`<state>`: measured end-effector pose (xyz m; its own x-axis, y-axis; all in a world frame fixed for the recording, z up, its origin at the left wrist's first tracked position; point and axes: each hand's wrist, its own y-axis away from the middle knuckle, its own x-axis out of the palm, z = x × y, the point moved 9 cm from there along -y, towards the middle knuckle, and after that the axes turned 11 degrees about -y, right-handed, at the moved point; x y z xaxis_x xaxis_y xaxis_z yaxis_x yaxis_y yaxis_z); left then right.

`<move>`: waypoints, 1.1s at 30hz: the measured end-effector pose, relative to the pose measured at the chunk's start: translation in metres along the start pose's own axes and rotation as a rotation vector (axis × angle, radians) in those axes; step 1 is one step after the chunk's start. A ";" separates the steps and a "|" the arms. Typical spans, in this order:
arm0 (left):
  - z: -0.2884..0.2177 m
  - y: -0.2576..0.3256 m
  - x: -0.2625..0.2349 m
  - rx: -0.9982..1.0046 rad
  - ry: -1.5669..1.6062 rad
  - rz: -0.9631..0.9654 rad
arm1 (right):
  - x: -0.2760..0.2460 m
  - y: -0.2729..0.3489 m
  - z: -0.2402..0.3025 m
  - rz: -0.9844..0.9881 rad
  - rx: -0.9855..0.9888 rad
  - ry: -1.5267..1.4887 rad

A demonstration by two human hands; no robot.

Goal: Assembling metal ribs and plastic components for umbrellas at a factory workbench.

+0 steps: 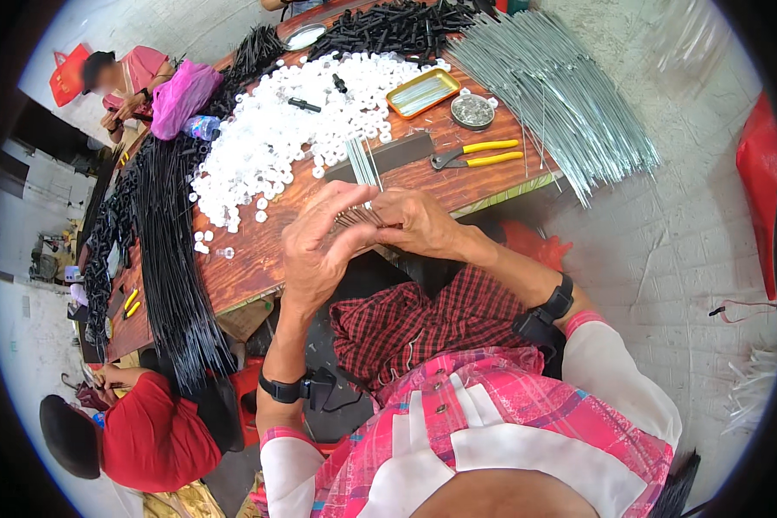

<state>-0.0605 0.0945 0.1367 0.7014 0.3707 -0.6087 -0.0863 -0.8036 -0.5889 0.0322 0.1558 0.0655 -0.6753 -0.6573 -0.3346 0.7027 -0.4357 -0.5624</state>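
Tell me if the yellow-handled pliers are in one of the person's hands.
No, the pliers lie on the table, apart from both hands.

Both arms bent in, left hand [319, 246] and right hand [419, 223] close together, fingers curled, touching.

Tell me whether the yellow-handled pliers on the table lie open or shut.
Open: the yellow-handled pliers lie flat on the wooden table with the two handles spread apart; neither hand touches them.
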 end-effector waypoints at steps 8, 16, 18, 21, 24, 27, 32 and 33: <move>0.012 0.002 0.000 -0.138 0.018 0.016 | 0.003 -0.002 -0.004 0.081 -0.029 -0.081; 0.003 -0.003 0.002 -0.122 -0.042 0.043 | 0.004 -0.005 -0.006 0.160 -0.012 -0.067; 0.004 -0.004 0.004 -0.194 0.027 0.023 | 0.005 -0.005 -0.003 0.180 -0.050 -0.035; 0.006 -0.003 0.005 -0.212 0.023 0.010 | 0.007 -0.005 -0.006 0.230 0.003 0.013; 0.015 0.001 0.008 -0.327 0.125 0.013 | 0.004 -0.007 -0.002 0.199 -0.008 -0.004; 0.021 0.003 0.011 -0.338 0.155 0.079 | 0.003 -0.008 -0.008 0.176 0.055 0.012; 0.008 -0.001 0.007 -0.224 0.037 0.075 | 0.009 -0.006 -0.016 0.220 -0.012 0.047; 0.007 -0.001 0.006 -0.227 0.021 0.059 | 0.009 -0.007 -0.012 0.221 -0.011 0.046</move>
<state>-0.0609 0.1003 0.1298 0.7148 0.3119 -0.6260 0.0319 -0.9087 -0.4163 0.0189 0.1604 0.0570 -0.5148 -0.7070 -0.4849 0.8325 -0.2773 -0.4796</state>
